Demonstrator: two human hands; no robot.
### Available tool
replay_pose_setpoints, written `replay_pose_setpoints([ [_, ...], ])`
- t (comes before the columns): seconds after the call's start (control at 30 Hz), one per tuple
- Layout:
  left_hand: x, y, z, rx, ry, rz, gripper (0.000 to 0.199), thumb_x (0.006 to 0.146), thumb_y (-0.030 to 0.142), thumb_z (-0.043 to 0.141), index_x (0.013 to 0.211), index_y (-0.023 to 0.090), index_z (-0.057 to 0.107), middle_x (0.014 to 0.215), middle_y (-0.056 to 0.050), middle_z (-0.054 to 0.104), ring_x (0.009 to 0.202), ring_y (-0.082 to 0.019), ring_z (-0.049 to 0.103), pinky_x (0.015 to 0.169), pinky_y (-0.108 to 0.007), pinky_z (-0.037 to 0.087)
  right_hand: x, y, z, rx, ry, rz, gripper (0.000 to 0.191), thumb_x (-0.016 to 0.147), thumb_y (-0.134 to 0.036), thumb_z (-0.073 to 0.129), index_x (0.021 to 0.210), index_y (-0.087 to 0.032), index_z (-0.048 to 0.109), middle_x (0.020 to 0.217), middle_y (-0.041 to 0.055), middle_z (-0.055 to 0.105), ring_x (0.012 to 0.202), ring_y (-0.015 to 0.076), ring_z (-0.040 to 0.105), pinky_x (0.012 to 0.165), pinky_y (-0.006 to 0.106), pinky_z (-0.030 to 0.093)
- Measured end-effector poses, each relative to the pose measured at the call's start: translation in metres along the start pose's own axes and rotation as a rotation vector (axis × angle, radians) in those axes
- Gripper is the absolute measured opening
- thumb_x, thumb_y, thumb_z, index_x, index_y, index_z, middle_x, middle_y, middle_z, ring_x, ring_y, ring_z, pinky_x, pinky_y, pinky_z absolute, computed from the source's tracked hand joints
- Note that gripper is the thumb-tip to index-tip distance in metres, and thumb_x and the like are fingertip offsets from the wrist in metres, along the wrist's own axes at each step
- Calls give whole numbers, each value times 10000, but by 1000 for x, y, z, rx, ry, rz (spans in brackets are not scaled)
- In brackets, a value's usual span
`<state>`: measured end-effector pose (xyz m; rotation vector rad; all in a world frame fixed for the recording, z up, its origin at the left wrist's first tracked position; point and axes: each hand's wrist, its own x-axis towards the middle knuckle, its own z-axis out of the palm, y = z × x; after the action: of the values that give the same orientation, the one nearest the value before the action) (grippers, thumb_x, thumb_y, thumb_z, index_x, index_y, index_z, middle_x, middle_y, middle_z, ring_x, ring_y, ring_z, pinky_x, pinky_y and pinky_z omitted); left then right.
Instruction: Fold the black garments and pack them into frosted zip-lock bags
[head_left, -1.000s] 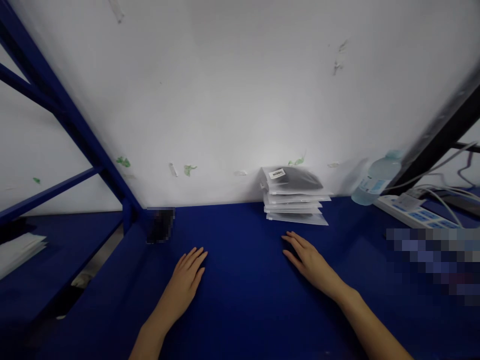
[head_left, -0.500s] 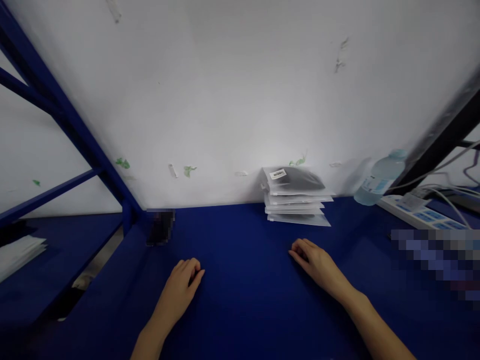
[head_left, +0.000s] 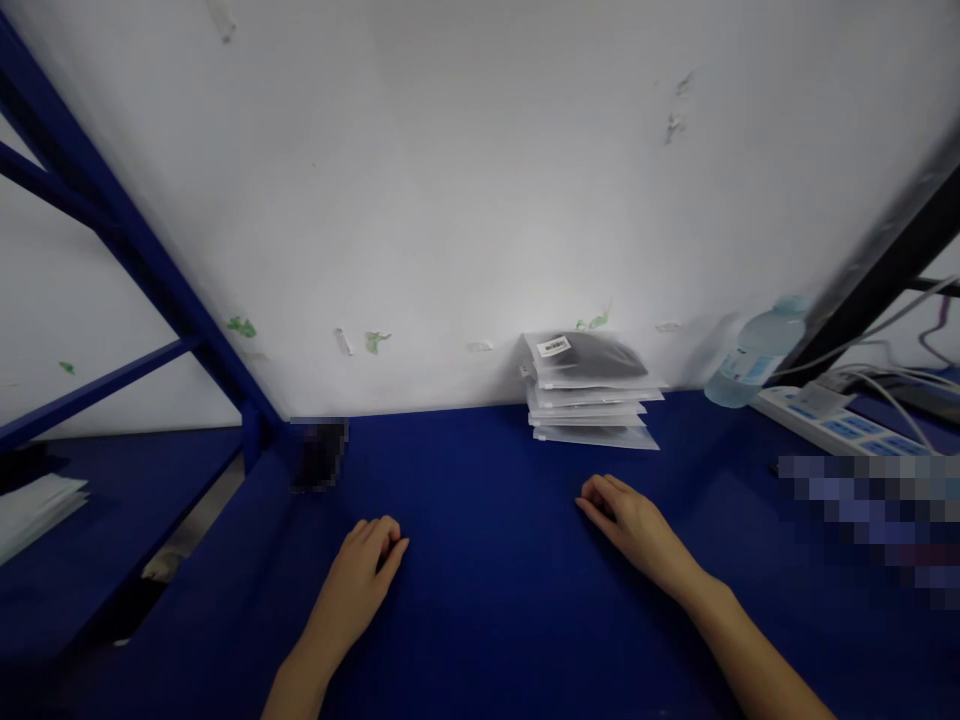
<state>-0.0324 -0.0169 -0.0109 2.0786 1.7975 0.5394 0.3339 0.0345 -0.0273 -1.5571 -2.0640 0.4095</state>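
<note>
Both my hands rest on the blue table, loosely curled with the thumbs a little apart from the fingers, and neither holds anything visible. My left hand (head_left: 369, 563) lies left of the middle, nearest to a dark pixelated item (head_left: 321, 455) farther back. On the right, my right hand (head_left: 626, 520) is just in front of a stack of clear zip bags (head_left: 589, 385) without touching it. The bags hold something dark, and the top one bears a white barcode label (head_left: 553, 347).
A water bottle (head_left: 757, 355) leans near the wall at the back right. Beside it lie a white power strip (head_left: 840, 425) with cables and a pixelated item (head_left: 870, 515). A blue metal frame (head_left: 142, 260) rises at the left, with white papers (head_left: 37, 510) beyond it.
The view has shifted very slightly. My hands and the objects keep their places on the table.
</note>
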Motion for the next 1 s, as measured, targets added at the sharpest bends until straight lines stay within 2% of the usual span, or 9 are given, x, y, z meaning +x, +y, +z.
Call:
replay_pose_setpoints([
  [0.17, 0, -1, 0, -3, 6, 7, 253, 951, 374, 376, 767, 224, 464, 682, 19, 485, 706, -186, 496, 780, -360, 413, -1, 1, 1, 7, 14, -12, 147, 894, -321, 454, 805, -229, 525, 774, 13, 562, 661, 150, 557, 643, 299, 448],
  [0.33, 0, -1, 1, -6, 0, -12, 252, 947, 380, 378, 772, 225, 472, 702, 5, 495, 732, -200, 504, 690, -321, 417, -1, 2, 1, -3, 17, -13, 144, 890, -324, 461, 803, -232, 530, 779, 16, 572, 667, 152, 560, 643, 299, 450],
  [0.8, 0, -2, 1, -2, 13, 14, 258, 952, 366, 366, 763, 222, 465, 688, 8, 501, 709, -192, 509, 729, -343, 424, -1, 0, 0, -8, 7, -5, 153, 896, -325, 445, 806, -232, 525, 779, 18, 567, 668, 153, 558, 644, 303, 452],
  [1.0, -1, 0, 0, -25, 21, 10, 254, 951, 368, 380, 767, 225, 482, 698, 2, 514, 714, -195, 515, 679, -323, 431, -1, 0, 2, 14, 21, -3, 162, 888, -347, 465, 800, -233, 539, 773, 18, 570, 660, 155, 555, 639, 309, 453],
])
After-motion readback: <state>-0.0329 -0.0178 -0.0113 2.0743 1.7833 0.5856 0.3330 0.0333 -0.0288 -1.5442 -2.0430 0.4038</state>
